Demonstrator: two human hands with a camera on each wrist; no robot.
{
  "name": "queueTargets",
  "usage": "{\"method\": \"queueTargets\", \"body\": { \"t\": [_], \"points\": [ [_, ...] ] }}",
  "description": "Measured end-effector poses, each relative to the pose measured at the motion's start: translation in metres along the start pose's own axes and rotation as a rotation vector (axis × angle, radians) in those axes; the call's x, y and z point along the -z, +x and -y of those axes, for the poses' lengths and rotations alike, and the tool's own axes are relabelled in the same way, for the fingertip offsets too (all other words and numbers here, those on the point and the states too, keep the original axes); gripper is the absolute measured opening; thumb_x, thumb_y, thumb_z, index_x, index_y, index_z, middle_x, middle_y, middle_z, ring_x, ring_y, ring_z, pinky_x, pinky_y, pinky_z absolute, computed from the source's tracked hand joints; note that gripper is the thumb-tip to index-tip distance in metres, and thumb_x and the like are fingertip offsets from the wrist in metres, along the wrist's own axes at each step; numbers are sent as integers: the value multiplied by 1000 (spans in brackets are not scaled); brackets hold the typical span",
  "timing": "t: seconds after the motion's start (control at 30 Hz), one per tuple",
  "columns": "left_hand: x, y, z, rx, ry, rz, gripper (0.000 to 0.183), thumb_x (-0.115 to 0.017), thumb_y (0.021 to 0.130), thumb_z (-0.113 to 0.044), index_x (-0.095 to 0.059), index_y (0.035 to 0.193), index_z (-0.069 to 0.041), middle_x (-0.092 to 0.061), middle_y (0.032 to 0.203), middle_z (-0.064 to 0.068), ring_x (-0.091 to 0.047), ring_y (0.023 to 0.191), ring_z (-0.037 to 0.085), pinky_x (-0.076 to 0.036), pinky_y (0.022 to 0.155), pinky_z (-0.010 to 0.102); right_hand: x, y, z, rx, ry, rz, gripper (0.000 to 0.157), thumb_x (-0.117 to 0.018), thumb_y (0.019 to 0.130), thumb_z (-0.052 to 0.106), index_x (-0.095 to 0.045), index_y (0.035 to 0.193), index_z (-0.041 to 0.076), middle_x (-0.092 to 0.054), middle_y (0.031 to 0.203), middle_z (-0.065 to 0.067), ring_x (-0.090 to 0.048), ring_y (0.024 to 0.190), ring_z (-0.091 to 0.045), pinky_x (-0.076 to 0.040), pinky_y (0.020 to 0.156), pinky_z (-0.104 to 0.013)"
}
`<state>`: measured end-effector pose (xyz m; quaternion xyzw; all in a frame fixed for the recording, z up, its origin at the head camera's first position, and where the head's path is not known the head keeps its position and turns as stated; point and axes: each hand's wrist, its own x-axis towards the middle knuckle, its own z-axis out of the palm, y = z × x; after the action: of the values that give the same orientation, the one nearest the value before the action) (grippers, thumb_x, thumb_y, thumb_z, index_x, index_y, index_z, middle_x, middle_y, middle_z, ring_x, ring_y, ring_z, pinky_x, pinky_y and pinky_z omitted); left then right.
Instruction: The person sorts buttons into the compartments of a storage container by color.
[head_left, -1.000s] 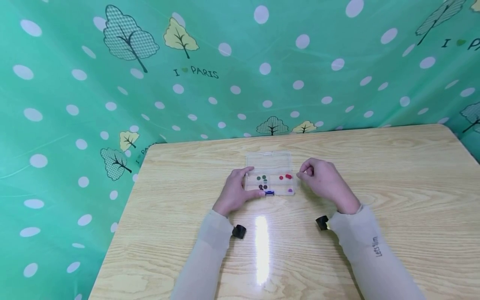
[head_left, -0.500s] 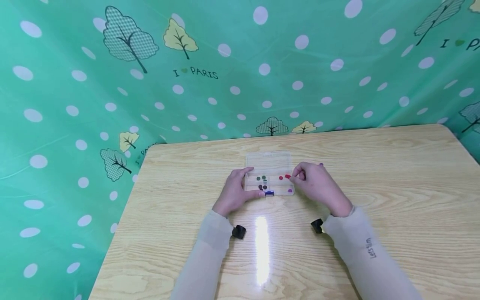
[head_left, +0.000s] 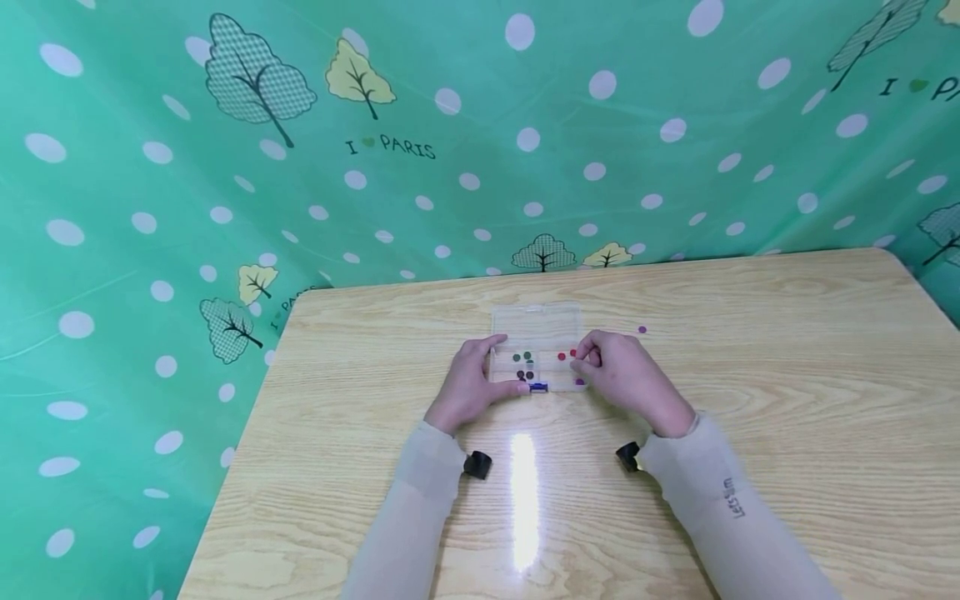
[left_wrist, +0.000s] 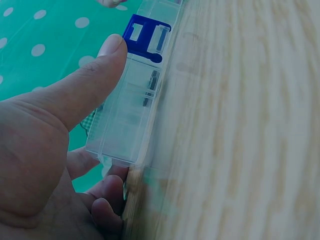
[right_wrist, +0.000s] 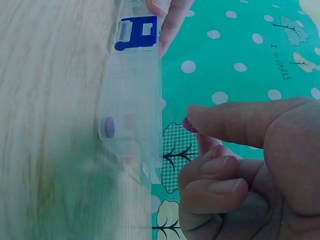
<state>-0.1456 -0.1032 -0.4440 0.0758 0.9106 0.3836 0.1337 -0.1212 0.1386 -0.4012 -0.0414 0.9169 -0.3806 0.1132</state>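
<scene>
A clear plastic compartment box (head_left: 537, 314) lies on the table with its lid laid back. My left hand (head_left: 467, 385) grips its left end, the thumb on the front wall beside the blue latch (left_wrist: 147, 37). Over the right front compartment, my right hand (head_left: 628, 373) pinches a small purple button (right_wrist: 189, 125) between thumb and forefinger, above the box wall. Inside the box are green buttons (head_left: 527, 356), dark buttons (head_left: 529, 375) and red buttons (head_left: 562, 357) in separate compartments. Another purple button (right_wrist: 109, 127) sits in the right front compartment, partly hidden by my right hand in the head view.
A loose purple button (head_left: 642, 329) lies on the wooden table (head_left: 787, 400), behind my right hand. Green patterned cloth (head_left: 480, 125) hangs behind and to the left of the table.
My right hand has moved left and slightly toward me, from beside the box to over its right front compartment. The loose purple button behind it has come into view. The left hand stays put.
</scene>
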Motion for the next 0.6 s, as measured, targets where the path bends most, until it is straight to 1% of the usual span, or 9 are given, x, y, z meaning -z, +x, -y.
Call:
{"method": "queueTargets", "body": {
  "t": [0.2,0.5,0.6],
  "points": [
    [0,0,1,1,-3,-1,96,-88,72,-47,-43,153,-24,-47,139,11,-50,112,27,-46,98,44,-4,1,0,16,-4,4,8,-66,97,14,-66,98,6,-56,74,-4,-47,60,-17,-40,54,-28],
    [0,0,1,-6,-16,1,97,-89,70,-49,-44,152,-24,-47,140,11,-50,110,27,-46,96,45,-8,2,1,19,-17,7,7,-66,97,14,-65,96,7,-55,74,-4,-47,64,-18,-41,59,-32],
    [0,0,2,-7,-15,1,97,-89,70,-50,-44,152,-25,-47,141,11,-50,109,26,-47,95,44,-10,2,0,22,-25,9,8,-67,96,15,-66,96,7,-54,73,-3,-47,62,-18,-40,58,-32]
  ]
}}
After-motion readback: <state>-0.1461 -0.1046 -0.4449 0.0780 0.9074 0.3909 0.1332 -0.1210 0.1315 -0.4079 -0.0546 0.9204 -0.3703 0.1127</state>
